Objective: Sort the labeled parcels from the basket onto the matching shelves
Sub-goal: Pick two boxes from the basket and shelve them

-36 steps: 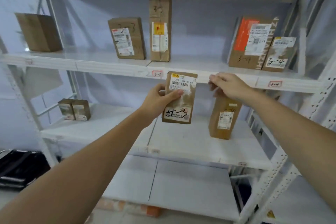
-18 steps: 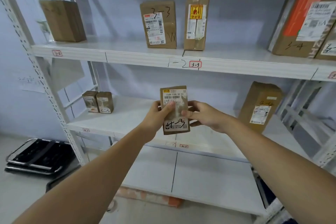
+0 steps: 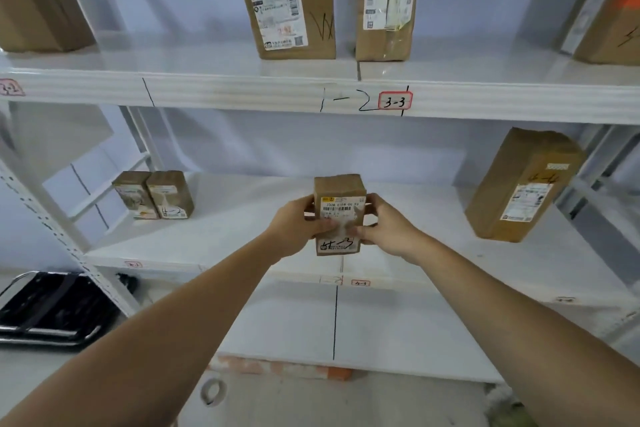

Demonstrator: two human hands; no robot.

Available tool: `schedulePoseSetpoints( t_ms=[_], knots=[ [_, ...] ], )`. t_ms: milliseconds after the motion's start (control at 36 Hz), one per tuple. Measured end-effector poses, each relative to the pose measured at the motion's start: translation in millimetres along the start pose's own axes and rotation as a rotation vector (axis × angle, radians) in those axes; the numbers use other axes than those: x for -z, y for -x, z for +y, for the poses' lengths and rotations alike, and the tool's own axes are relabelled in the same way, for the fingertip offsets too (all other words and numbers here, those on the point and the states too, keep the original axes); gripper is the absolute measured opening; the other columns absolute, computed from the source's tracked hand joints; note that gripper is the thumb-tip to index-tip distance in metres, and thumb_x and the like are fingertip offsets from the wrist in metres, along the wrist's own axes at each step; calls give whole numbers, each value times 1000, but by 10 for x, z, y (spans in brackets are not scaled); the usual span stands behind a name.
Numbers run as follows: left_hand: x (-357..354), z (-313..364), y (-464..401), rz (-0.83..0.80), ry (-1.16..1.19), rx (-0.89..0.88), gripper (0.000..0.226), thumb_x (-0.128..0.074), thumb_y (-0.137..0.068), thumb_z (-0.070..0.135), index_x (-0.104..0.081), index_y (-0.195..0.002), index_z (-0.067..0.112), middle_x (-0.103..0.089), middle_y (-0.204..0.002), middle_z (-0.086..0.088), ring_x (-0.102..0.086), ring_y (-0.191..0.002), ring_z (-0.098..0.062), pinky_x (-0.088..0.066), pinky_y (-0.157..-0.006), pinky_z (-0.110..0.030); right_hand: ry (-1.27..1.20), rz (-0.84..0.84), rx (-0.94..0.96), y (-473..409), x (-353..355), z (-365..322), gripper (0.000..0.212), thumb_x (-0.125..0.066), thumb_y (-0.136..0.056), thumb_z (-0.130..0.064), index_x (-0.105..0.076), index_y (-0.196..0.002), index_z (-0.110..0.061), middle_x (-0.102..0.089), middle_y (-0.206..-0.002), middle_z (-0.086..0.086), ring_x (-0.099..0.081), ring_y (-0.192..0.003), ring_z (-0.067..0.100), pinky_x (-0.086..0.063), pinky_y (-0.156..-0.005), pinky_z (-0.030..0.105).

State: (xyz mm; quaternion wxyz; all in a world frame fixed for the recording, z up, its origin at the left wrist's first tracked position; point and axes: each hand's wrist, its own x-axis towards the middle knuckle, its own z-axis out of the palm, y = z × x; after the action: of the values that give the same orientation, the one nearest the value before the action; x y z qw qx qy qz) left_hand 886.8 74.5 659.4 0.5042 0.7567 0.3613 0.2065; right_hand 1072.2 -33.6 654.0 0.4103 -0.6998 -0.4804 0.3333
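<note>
1. Presently the parcel [image 3: 340, 215] stands upright between both hands, its long axis vertical, printed label facing the camera and a handwritten mark that appears to read 4-3 near its lower edge.
2. Position — it sits over the middle shelf [image 3: 242, 218], roughly above the small red-bordered tag [image 3: 360, 283] on that shelf's front lip, which appears to read 4-3; whether its base already touches the board cannot be told.
3. Grip: the left hand [image 3: 298, 229] wraps the left edge with the thumb across the front face; the right hand [image 3: 384, 225] clasps the right edge, fingertips curled round it. Both are closed on the parcel — neither is nearer than the other.
4. Judgement: the bay lies directly beneath and behind the grip, so the remaining move is likely a short set-down and slide back, keeping the long axis upright.
5. Surroundings: two small boxes [image 3: 154, 195] stand well to the left on the same shelf, a taller leaning box [image 3: 519, 184] well to the right. The upper shelf edge carries a 3-3 tag [image 3: 394, 101].
</note>
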Motion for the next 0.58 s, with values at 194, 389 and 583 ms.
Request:
schedulePoseSetpoints(
  t_ms=[194,389,583],
  knots=[
    [13,-587,-471,-50,-142,2,39,-83,-87,22,-65,-121,28,-69,-105,20,-64,-90,1,-44,-68,-8,-46,133,-111,-362,-450,358,55,-83,-86,-9,-51,-127,-27,-63,-115,-12,-69,-97,17,-62,-73,34],
    [48,-1126,-893,-113,-203,68,43,-84,-86,30,-64,-124,24,-67,-100,15,-61,-81,-6,-41,-60,-11,30,182,-189,-778,-815,743,62,-85,-84,-14,-52,-136,-19,-64,-120,-4,-66,-102,15,-58,-88,34],
    [-110,-1606,-1135,-121,-252,104,36,-82,-86,34,-67,-119,34,-72,-105,15,-65,-86,-19,-44,-68,-27,129,143,-235,-1059,-977,1110,62,-83,-86,-12,-49,-138,-16,-64,-117,-5,-63,-106,17,-50,-89,27]
  ],
)
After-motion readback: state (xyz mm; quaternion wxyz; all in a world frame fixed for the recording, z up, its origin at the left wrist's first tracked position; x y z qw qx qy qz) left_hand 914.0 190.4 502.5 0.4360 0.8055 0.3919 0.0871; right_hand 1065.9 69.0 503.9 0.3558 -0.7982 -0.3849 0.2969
